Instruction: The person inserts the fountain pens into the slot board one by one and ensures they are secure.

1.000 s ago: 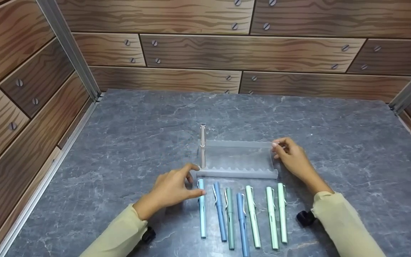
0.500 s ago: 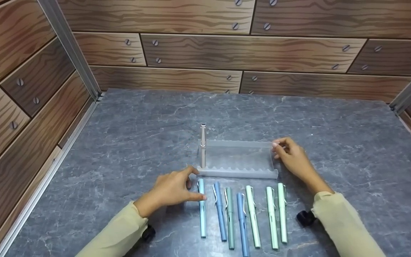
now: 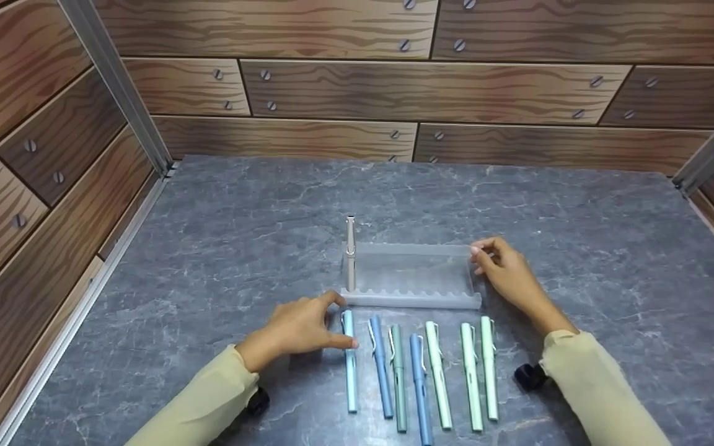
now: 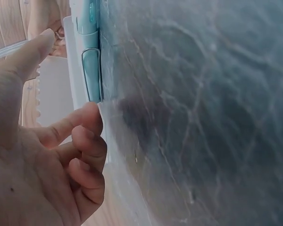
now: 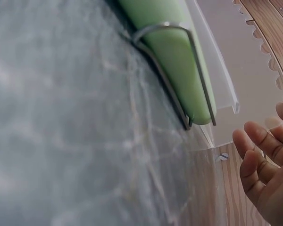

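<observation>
A clear plastic pen rack (image 3: pixel 413 301) with notched edges stands mid-table. One pinkish-beige pen (image 3: pixel 351 254) lies across its leftmost notches. My left hand (image 3: pixel 298 325) is at the rack's front left corner, index fingertip against it. The left thumb stretches over a light blue pen (image 3: pixel 351 387) on the table, without gripping it. In the left wrist view, that pen's clip end (image 4: pixel 90 70) is beside the index fingertip. My right hand (image 3: pixel 509 272) pinches the rack's right side near the back corner. The right wrist view has a light green pen (image 5: pixel 179 61) close up.
In a row before the rack lie two darker blue pens (image 3: pixel 381 371) (image 3: pixel 421 396), a dark green pen (image 3: pixel 399 384) and light green pens (image 3: pixel 439 384) (image 3: pixel 471 384) (image 3: pixel 489 371). Wood-patterned walls (image 3: pixel 332 90) bound the grey marbled table (image 3: pixel 258 204).
The left thumb has dropped slightly toward the front over the light blue pen. My right hand, the rack and the pens have stayed in place.
</observation>
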`<state>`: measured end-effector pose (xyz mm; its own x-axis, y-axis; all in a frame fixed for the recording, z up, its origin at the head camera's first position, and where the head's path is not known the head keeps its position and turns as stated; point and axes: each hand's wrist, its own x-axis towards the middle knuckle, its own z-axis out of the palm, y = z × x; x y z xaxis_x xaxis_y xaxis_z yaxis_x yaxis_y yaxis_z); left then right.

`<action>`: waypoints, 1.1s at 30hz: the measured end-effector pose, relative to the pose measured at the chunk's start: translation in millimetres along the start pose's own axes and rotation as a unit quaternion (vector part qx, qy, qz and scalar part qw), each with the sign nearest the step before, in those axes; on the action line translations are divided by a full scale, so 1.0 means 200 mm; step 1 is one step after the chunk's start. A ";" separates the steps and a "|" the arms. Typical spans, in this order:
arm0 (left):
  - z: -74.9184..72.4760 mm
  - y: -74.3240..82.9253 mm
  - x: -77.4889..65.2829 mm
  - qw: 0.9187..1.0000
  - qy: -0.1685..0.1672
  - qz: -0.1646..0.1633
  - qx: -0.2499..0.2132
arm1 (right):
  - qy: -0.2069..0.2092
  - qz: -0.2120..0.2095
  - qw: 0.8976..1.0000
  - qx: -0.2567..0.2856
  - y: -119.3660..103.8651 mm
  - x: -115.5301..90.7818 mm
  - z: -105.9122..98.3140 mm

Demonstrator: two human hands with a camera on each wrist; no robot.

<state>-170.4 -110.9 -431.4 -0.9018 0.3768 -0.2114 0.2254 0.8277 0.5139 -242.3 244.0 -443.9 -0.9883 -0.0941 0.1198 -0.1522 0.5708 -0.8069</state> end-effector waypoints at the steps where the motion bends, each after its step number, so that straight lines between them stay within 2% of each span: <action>1: 0.00 0.00 0.00 1.000 -0.001 -0.001 0.001 | 0.001 0.001 1.000 0.000 0.00 0.00 0.00; 14: 0.04 0.01 0.02 1.000 -0.015 0.010 0.002 | 0.005 0.003 1.000 0.005 0.00 0.01 0.01; 22: 0.05 0.01 0.02 1.000 0.000 0.012 0.028 | 0.004 0.002 1.000 0.007 -0.01 0.00 0.00; 33: 0.06 0.06 0.03 0.998 -0.002 0.007 0.055 | -0.001 0.002 1.000 0.000 0.00 0.00 0.00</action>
<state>-168.9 -93.5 -437.6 -0.8967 0.3901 -0.2090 0.2769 0.8630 0.4225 -242.2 243.2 -443.8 -0.9890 -0.0939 0.1146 -0.1478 0.5706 -0.8078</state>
